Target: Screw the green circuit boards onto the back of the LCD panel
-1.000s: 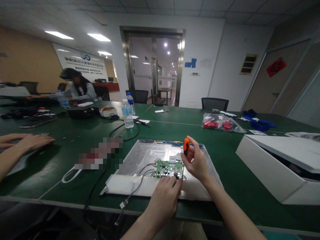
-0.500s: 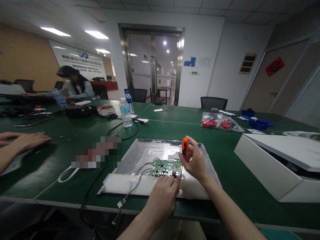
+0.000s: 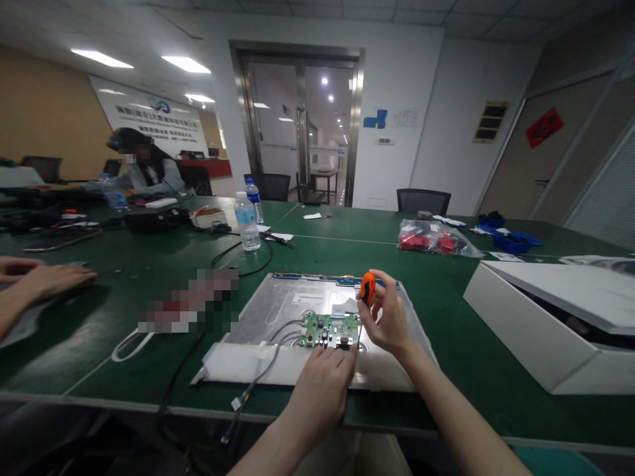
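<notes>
A silver metal panel lies flat on the green table in front of me, with a small green circuit board on its near part and grey cables running off it to the left. My right hand is closed round an orange-handled screwdriver, held upright over the board's right edge. My left hand rests on the panel just below the board, its fingertips touching the board's near edge.
A white open box sits at the right. A water bottle and black cables stand behind the panel. A plastic bag of red parts lies farther back. Another person's hands rest at the left; another person sits at the far left.
The view has drifted slightly. My hands stay in much the same place at the board, the right one still on the screwdriver.
</notes>
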### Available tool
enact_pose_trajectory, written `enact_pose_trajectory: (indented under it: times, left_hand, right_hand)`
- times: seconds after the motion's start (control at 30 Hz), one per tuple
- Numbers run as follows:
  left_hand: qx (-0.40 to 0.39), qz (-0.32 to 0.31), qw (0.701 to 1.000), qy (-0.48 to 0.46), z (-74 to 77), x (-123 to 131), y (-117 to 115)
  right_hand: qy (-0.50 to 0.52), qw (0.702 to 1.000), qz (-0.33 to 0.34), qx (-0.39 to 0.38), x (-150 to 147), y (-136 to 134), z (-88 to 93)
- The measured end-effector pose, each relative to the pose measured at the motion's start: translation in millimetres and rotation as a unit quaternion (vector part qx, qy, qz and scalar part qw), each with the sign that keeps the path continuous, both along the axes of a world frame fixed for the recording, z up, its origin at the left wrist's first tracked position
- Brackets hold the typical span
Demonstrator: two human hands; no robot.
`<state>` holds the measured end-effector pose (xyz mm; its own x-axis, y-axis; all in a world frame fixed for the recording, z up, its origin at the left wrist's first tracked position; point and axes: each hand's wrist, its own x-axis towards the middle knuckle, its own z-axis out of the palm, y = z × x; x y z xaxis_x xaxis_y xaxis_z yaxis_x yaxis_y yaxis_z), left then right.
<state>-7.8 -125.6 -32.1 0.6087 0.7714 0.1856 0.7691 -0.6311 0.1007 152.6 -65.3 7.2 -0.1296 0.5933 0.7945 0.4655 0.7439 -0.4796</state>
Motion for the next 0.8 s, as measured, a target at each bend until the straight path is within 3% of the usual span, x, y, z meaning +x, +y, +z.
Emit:
enact_pose_trajectory:
  times: [0.43, 0.67, 0.8]
  left_hand:
    - [0.017, 0.006, 1.000, -0.015, -1.6, 0.6, -0.1]
    - [0.022, -0.004, 1.000, -0.009, 0.3, 0.0, -1.3]
    - [0.024, -0.002, 1.000, -0.007, -0.1, 0.0, -0.9]
  right_hand:
    - [0.004, 0.993, -0.083, 0.086, -5.9, -2.7, 4.9]
    - [-0.036, 0.998, -0.024, 0.037, -1.0, -4.2, 3.0]
    - [-0.033, 0.998, -0.039, 0.043, -2.0, -3.6, 3.1]
